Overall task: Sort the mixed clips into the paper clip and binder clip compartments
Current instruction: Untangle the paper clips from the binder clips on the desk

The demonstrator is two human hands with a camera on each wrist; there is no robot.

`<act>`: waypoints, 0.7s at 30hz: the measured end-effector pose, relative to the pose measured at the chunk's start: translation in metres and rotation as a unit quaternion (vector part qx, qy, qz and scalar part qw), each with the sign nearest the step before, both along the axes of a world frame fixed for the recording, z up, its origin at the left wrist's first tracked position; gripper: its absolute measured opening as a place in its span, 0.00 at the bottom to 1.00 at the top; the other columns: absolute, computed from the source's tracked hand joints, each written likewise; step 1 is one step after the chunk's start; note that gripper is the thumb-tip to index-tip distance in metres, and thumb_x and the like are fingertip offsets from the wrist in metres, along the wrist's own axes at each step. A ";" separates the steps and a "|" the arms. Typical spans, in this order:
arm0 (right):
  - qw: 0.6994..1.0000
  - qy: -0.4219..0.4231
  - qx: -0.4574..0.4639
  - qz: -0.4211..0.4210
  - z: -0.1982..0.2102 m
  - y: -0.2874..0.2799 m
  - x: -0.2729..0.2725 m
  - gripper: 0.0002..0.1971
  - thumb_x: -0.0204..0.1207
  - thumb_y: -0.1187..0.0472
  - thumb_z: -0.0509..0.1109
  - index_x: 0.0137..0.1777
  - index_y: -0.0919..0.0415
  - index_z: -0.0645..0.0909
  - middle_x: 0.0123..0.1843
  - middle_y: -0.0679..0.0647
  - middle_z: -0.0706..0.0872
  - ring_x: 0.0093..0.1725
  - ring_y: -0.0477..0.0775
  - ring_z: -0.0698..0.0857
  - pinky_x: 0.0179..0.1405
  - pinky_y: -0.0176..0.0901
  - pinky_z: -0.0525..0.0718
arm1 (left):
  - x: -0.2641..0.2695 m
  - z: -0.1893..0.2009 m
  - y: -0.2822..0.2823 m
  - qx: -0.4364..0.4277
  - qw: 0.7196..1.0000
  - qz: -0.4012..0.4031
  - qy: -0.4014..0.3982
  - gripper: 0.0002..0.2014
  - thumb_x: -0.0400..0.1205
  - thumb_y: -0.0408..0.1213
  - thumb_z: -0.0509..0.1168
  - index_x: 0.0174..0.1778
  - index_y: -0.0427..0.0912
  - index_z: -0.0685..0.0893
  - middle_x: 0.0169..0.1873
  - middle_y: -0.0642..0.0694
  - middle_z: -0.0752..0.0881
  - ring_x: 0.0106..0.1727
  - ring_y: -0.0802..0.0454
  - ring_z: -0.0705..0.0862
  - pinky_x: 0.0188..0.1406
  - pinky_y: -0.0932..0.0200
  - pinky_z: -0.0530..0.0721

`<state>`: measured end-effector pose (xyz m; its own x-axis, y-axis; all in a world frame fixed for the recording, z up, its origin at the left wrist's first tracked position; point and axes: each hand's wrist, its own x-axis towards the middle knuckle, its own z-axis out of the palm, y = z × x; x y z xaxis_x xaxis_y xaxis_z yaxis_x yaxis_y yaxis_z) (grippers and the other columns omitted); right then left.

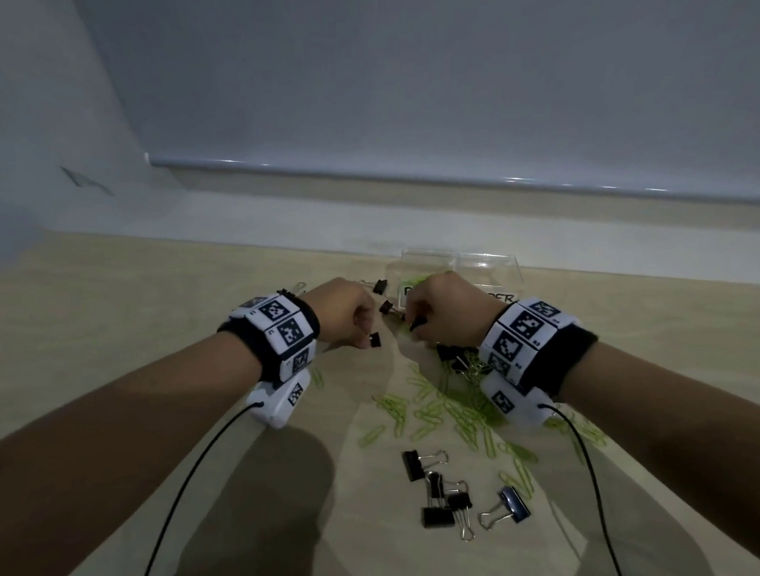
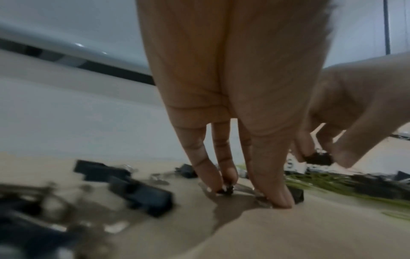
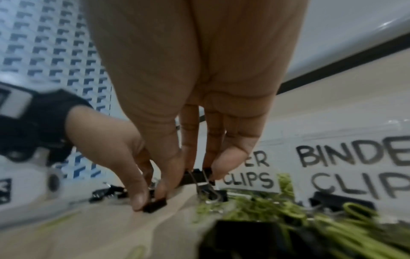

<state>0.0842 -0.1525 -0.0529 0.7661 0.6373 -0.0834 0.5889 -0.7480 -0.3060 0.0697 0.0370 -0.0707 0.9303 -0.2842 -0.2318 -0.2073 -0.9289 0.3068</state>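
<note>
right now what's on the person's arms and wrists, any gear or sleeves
Both forearms are bare, no sleeves. Each wrist carries a black fabric band wrapped with white square blocks printed with black pixel-pattern markers. Under each wrist hangs a rounded white camera unit, also marked, with a thin black cable trailing back toward the body. No gloves or rings are visible.

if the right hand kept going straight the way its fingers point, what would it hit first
Probably the table just below: the right hand points down, pinching a black binder clip just above it; depth is unclear.
</note>
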 end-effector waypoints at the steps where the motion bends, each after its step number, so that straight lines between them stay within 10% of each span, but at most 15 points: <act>1: 0.999 0.013 0.032 0.001 0.001 0.003 -0.002 0.09 0.67 0.61 0.78 0.46 0.62 0.87 0.41 0.51 0.87 0.43 0.52 0.85 0.44 0.44 0.84 | 0.001 0.002 0.008 0.012 1.000 0.010 0.006 0.08 0.72 0.38 0.77 0.43 0.41 0.88 0.47 0.45 0.89 0.49 0.49 0.86 0.45 0.57 0.82; 4: 0.995 0.045 0.089 -0.003 0.001 0.010 -0.005 0.12 0.69 0.58 0.79 0.50 0.61 0.88 0.47 0.53 0.90 0.46 0.52 0.87 0.49 0.45 0.86 | 0.006 0.006 0.022 0.015 0.999 0.034 -0.008 0.06 0.74 0.33 0.75 0.44 0.42 0.87 0.50 0.45 0.88 0.51 0.48 0.86 0.43 0.57 0.80; 10: 0.994 -0.031 -0.101 0.024 -0.006 0.004 0.005 0.24 0.75 0.74 0.61 0.67 0.54 0.82 0.62 0.58 0.85 0.59 0.60 0.83 0.57 0.52 0.84 | 0.016 0.006 -0.009 0.021 0.997 -0.033 -0.064 0.18 0.80 0.31 0.66 0.67 0.43 0.83 0.64 0.44 0.83 0.64 0.44 0.81 0.58 0.55 0.77; 21: 0.986 -0.045 -0.149 0.057 -0.014 -0.001 0.015 0.20 0.70 0.76 0.62 0.59 0.61 0.84 0.55 0.59 0.86 0.55 0.62 0.84 0.53 0.55 0.86 | 0.015 -0.003 -0.016 0.044 0.996 0.011 -0.083 0.09 0.77 0.33 0.67 0.52 0.41 0.84 0.52 0.41 0.85 0.52 0.42 0.84 0.44 0.57 0.77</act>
